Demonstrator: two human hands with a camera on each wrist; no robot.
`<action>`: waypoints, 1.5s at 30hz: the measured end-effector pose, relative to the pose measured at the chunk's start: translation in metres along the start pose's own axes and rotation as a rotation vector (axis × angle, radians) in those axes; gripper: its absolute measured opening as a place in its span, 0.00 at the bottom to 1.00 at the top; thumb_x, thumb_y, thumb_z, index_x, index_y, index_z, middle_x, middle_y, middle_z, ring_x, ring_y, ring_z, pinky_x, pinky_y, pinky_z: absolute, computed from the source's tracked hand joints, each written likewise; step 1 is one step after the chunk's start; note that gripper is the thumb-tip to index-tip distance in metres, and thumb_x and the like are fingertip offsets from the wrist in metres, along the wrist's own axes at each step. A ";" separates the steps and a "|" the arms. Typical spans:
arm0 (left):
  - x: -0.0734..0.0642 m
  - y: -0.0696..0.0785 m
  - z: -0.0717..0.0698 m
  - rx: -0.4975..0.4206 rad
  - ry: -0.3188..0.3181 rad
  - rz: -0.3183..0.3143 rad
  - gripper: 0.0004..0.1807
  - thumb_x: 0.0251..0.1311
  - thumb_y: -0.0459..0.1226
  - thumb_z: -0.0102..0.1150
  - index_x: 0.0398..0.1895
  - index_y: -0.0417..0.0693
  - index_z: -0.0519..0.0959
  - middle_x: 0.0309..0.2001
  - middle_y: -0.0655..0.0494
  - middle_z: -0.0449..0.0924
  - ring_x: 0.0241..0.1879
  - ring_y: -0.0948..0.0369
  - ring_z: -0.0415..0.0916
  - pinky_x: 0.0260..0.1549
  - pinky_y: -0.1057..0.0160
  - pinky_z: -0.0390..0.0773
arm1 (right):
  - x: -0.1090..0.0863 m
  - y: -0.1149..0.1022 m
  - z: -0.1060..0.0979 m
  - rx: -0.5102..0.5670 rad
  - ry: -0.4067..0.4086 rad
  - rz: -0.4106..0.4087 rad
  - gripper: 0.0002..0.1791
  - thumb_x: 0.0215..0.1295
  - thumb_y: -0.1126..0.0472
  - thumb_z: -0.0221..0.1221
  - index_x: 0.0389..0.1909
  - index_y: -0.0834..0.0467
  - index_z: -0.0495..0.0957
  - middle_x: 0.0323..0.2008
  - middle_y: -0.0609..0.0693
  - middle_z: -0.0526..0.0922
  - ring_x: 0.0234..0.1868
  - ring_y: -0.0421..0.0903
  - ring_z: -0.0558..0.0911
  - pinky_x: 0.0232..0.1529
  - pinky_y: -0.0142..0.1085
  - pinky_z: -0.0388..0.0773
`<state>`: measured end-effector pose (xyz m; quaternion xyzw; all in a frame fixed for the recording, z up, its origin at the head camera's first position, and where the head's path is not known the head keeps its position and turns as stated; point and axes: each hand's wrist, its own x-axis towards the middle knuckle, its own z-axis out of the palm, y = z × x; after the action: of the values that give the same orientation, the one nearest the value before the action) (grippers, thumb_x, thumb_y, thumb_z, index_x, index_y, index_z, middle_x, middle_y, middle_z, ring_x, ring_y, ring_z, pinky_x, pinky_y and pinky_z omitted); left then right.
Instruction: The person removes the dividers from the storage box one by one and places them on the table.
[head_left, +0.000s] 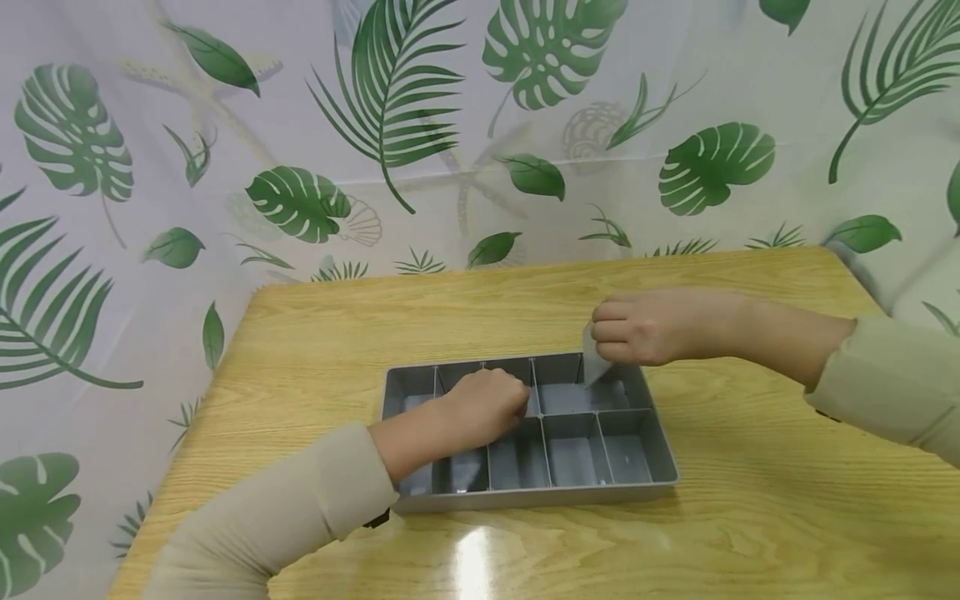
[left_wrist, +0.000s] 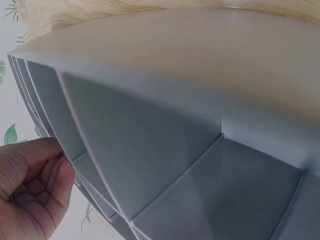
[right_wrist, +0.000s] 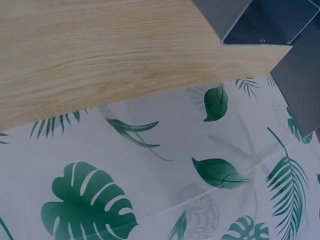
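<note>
A grey compartment tray point(head_left: 536, 498) lies on the wooden table, split into several cells by thin dividers. My right hand point(head_left: 641, 327) pinches a loose grey divider point(head_left: 594, 358), held upright with its lower end down in the large back right cell. In the right wrist view, that divider point(right_wrist: 301, 82) shows beside the tray's corner point(right_wrist: 220, 17), and the hand itself is out of frame. My left hand point(head_left: 483, 404) reaches over the middle of the tray. The left wrist view has the left hand point(left_wrist: 37, 185) pinching the tray's inner wall between thumb and fingers.
The wooden table point(head_left: 780, 517) extends around the tray on all sides. A white cloth with green leaves point(head_left: 450, 217) hangs behind the table's back edge and along its left side.
</note>
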<state>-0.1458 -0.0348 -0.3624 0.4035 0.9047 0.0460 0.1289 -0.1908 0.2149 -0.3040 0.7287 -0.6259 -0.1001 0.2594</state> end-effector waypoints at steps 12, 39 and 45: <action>-0.029 -0.014 -0.018 -0.308 0.048 -0.101 0.10 0.57 0.35 0.63 0.40 0.41 0.83 0.38 0.51 0.84 0.38 0.59 0.81 0.38 0.63 0.78 | -0.019 0.006 0.003 -0.090 -0.028 0.092 0.27 0.73 0.71 0.22 0.29 0.61 0.72 0.28 0.52 0.71 0.29 0.48 0.68 0.29 0.37 0.71; -0.140 -0.062 -0.003 -0.571 0.237 -0.548 0.29 0.58 0.40 0.62 0.59 0.31 0.70 0.56 0.34 0.73 0.52 0.42 0.76 0.48 0.51 0.77 | -0.042 0.006 0.016 -0.106 0.031 0.290 0.20 0.71 0.75 0.33 0.22 0.65 0.67 0.21 0.54 0.71 0.23 0.48 0.68 0.23 0.36 0.70; -0.144 -0.068 0.011 -0.538 0.119 -0.575 0.36 0.58 0.43 0.61 0.61 0.24 0.64 0.56 0.28 0.71 0.54 0.39 0.73 0.49 0.46 0.74 | -0.052 0.006 0.022 -0.059 0.038 0.397 0.14 0.38 0.81 0.62 0.24 0.67 0.69 0.25 0.57 0.76 0.26 0.52 0.74 0.24 0.39 0.74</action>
<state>-0.0992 -0.1879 -0.3570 0.0822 0.9422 0.2667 0.1852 -0.2168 0.2590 -0.3291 0.5848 -0.7491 -0.0517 0.3069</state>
